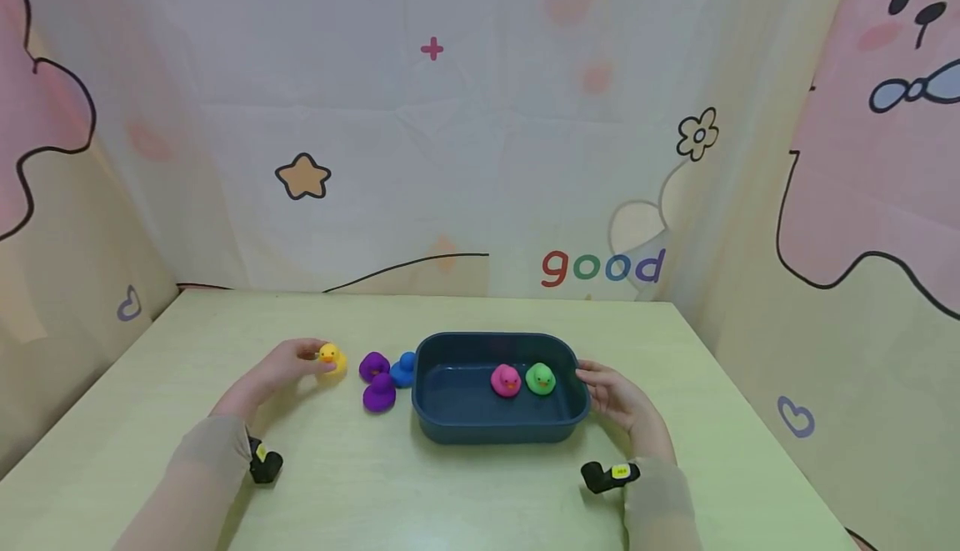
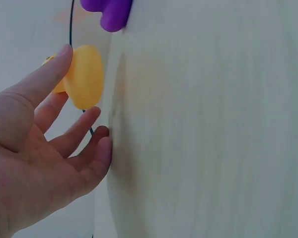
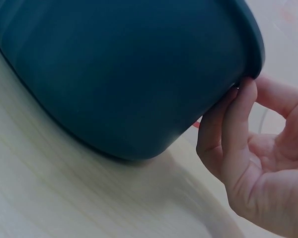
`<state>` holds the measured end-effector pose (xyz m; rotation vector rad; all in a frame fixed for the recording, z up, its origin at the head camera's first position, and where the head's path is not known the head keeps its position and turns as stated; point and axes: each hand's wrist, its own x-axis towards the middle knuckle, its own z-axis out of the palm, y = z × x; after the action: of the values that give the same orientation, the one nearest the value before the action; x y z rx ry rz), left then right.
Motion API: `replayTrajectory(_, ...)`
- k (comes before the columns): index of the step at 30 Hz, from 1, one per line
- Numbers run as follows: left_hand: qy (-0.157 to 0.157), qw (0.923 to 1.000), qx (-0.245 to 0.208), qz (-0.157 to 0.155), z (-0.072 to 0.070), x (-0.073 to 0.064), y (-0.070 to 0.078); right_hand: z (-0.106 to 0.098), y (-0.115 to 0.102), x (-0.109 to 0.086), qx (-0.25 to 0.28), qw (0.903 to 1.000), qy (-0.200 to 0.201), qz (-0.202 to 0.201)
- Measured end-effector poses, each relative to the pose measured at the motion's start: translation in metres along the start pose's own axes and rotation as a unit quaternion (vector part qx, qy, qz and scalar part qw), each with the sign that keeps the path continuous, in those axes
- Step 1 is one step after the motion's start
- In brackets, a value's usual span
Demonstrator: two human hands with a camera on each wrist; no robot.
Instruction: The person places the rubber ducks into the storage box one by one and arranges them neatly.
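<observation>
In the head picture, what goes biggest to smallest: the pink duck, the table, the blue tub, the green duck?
1. Table
2. Blue tub
3. Pink duck and green duck: they look alike, so no ranking.

The left hand grips a first duck; just right of that grip, on the table, sit a rear duck and, before it, a front duck; right of these, a side duck lies beside the tub; the right hand grips the tub's right end; left of that grip, inside the tub, lies the inner right duck, then the inner left duck; a cloth hangs behind both grips, beyond the table.
</observation>
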<state>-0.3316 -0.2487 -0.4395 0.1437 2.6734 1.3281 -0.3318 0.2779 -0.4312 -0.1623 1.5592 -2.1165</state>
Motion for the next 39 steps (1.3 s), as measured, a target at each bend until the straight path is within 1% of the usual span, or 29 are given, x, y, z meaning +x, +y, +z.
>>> replayTrajectory(3,-0.004,0.9995,-0.029,-0.013,-0.003,0.001,0.001,0.003,-0.002,-0.002,0.001,1.0000,0.002,0.000)
replayTrajectory(7,-0.011,0.9954,-0.094,-0.018,-0.004,0.002,0.004,0.003,-0.001,-0.002,0.000,1.0000,0.002,-0.002)
replayTrajectory(10,-0.005,0.9914,-0.129,-0.023,-0.004,0.004,0.007,-0.002,0.003,0.002,0.002,1.0000,0.002,-0.003)
replayTrajectory(12,0.007,0.9892,-0.144,-0.024,-0.003,0.004,0.010,-0.006,0.006,0.006,0.006,1.0000,0.006,-0.002)
replayTrajectory(15,0.026,0.9802,-0.195,-0.021,-0.001,0.004,0.017,-0.011,0.009,0.010,0.008,0.9999,0.010,-0.003)
replayTrajectory(17,0.033,0.9715,-0.234,-0.015,-0.001,0.004,0.022,-0.012,0.010,0.010,0.009,0.9999,0.013,-0.003)
replayTrajectory(19,0.034,0.9632,-0.266,-0.013,0.000,0.004,0.027,-0.010,0.008,0.008,0.011,0.9999,0.011,-0.003)
replayTrajectory(21,0.031,0.9579,-0.285,-0.005,0.000,0.004,0.030,-0.010,0.008,0.008,0.016,0.9998,0.010,-0.003)
replayTrajectory(26,0.024,0.9525,-0.303,0.008,0.004,0.005,0.037,-0.012,0.009,0.010,0.019,0.9998,0.005,-0.005)
replayTrajectory(29,0.024,0.9528,-0.303,0.007,0.008,0.004,0.044,-0.011,0.009,0.010,0.016,0.9998,0.003,-0.006)
replayTrajectory(35,0.018,0.9540,-0.299,0.008,0.020,0.005,0.064,-0.010,0.009,0.008,0.018,0.9998,0.008,-0.007)
replayTrajectory(39,0.006,0.9543,-0.299,0.011,0.029,0.004,0.080,-0.011,0.009,0.009,0.024,0.9997,0.004,-0.006)
